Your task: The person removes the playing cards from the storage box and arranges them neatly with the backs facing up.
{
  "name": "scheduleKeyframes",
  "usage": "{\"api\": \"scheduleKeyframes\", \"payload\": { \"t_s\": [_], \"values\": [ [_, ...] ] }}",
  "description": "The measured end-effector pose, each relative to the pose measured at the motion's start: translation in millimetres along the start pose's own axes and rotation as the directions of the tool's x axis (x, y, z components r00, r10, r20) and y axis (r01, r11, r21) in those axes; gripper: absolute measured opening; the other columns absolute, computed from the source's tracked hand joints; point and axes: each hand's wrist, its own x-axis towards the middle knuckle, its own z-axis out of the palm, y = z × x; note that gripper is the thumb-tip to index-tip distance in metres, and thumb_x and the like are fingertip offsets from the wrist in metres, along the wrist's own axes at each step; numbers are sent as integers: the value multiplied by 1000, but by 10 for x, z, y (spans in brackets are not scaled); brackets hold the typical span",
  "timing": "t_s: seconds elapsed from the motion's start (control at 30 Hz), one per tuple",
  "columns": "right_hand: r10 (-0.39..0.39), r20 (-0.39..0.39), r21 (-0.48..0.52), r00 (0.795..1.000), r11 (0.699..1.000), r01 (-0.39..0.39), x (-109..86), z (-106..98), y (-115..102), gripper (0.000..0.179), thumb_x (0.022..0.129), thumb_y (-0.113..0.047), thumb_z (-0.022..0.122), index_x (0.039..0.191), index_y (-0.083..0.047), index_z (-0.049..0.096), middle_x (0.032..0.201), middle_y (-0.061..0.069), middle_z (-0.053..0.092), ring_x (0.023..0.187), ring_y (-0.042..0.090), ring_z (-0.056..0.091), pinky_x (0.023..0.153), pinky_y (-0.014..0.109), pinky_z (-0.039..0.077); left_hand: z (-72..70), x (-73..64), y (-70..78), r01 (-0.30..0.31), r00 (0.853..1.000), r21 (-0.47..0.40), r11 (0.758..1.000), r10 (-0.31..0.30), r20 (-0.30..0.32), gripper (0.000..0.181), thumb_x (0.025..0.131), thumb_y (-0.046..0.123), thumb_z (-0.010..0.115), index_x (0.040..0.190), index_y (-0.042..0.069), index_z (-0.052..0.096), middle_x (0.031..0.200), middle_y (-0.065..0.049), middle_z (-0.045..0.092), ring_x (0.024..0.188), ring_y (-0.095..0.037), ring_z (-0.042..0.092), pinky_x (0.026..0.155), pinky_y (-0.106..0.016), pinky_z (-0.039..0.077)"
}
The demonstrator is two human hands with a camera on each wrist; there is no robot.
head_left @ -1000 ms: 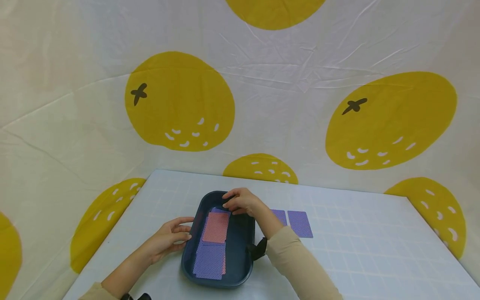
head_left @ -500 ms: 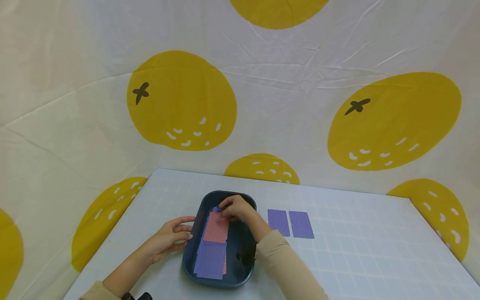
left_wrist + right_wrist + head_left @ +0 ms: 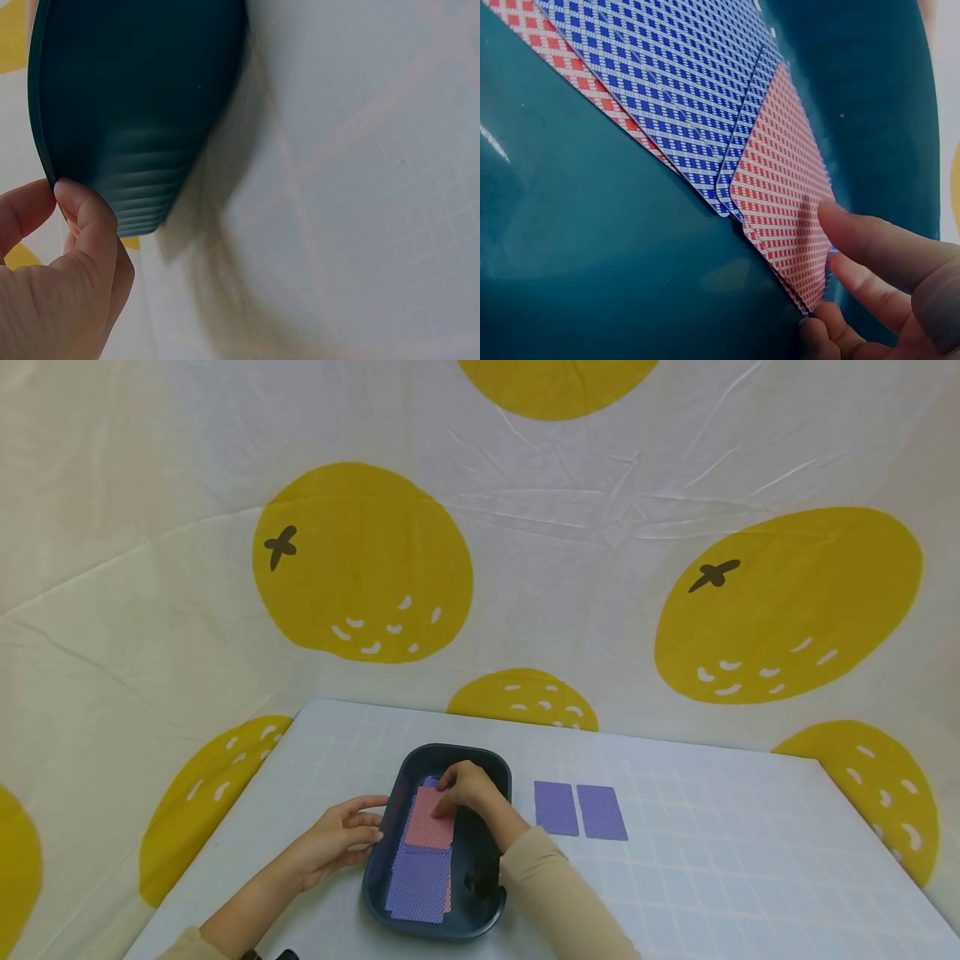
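Note:
A dark blue-green tray [image 3: 431,928] lies lengthwise on the table. My left hand [image 3: 337,843] grips its left rim, thumb and finger meeting at the edge in the left wrist view. Inside are overlapping playing cards, face down: blue-backed ones [image 3: 420,885] nearer me, and a red-backed card [image 3: 427,837] on top farther back. My right hand [image 3: 472,789] reaches into the tray, fingers bent round the far end of that red-backed card [image 3: 780,165]. Thumb and fingertips are right at its face and edges, and its far corner is hidden by them.
To the right of the tray, two blue-backed cards [image 3: 557,808] lie side by side on the white table [image 3: 750,860]. A pale cloth wall [image 3: 562,568] with yellow fruit prints rises behind the table.
My right hand has moved from the tray's far right corner down and left onto the red-backed card, uncovering the two table cards. My left hand stays at the rim.

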Motion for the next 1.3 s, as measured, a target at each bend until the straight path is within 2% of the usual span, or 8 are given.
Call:
{"api": "scheduleKeyframes", "payload": {
  "t_s": [0.1,0.27,0.6,0.83,0.93,1.07,1.2,1.3],
  "values": [
    [-24,21,-85,999,996,26,-1,9,-11,42,56,-9,89,89,-7,64,76,2,59,70,17,53,65,34,47,2,0,-1,-3,1000,0,1000,3,6,61,88,4,59,140,-5,29,104,-9,54,85,-14,55,72,-26,48],
    [-78,73,-234,994,968,93,-4,28,-24,53,52,-12,91,93,-10,58,85,3,52,78,19,48,73,37,46,14,-5,4,-1,1000,3,1000,1,3,61,88,4,59,140,-5,29,104,-10,53,86,-15,54,72,-27,48],
    [-40,61,-262,997,963,55,24,74,-8,55,50,-11,92,89,-10,53,89,9,49,79,23,48,73,39,45,20,6,-2,5,1000,0,1000,-5,-5,61,88,4,59,140,-5,29,104,-10,52,86,-15,54,72,-26,48],
    [-50,54,-195,997,979,60,21,96,-3,59,51,-6,91,92,-10,48,84,7,51,76,22,49,69,37,44,8,-6,2,0,1000,-8,1000,0,0,61,88,3,59,140,-5,28,103,-9,52,85,-15,54,72,-26,48],
    [-60,54,-173,997,983,68,4,86,3,57,51,-4,90,93,-10,51,81,5,53,74,21,50,68,36,45,13,5,-4,5,1000,-8,1000,-5,-5,61,88,3,59,140,-5,29,104,-10,52,86,-15,54,72,-27,48],
    [-64,55,-142,996,987,72,-19,58,13,57,53,-2,89,98,-9,56,86,5,54,76,20,50,69,37,46,13,17,-28,11,1000,-12,1000,-11,-6,61,88,4,60,140,-4,30,104,-9,52,86,-15,54,72,-27,48],
    [-34,57,0,998,999,34,-32,27,7,61,55,10,83,107,-7,54,90,9,53,72,21,53,62,36,49,-1,11,-26,9,1000,-12,1000,-9,0,62,88,4,59,141,-4,28,105,-9,52,87,-14,54,72,-27,49],
    [-2,61,142,998,990,-7,-36,8,-6,62,58,19,76,110,-5,52,90,13,52,64,21,55,55,34,51,-13,4,-12,3,1000,-8,1000,-3,4,62,88,4,59,141,-5,28,106,-9,52,87,-14,55,72,-26,49]
  ]
}}
